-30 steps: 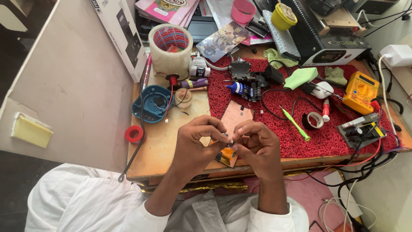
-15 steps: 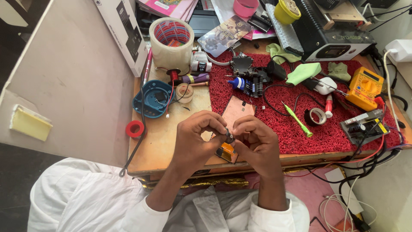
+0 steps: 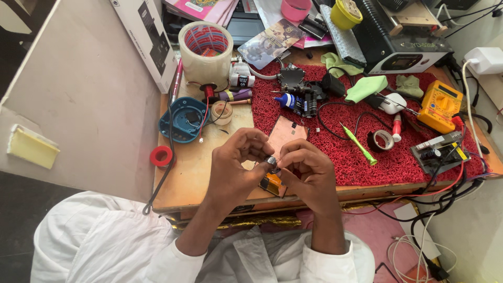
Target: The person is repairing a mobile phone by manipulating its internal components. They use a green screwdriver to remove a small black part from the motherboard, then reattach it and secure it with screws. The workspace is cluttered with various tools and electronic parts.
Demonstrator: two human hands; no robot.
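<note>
cluttered wooden workbench (image 3: 194, 167) w/ red bristly mat (image 3: 361, 147). left hand (image 3: 236, 162) & right hand (image 3: 309, 170) both pinch small silvery metal part (image 3: 271, 160) between fingertips, orange rectangular block (image 3: 272, 183) at 6 o'clock below.

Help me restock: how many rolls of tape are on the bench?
3: big clear roll at back left, red roll at the left edge, black roll on the red mat. Clutter may hide more.
</note>
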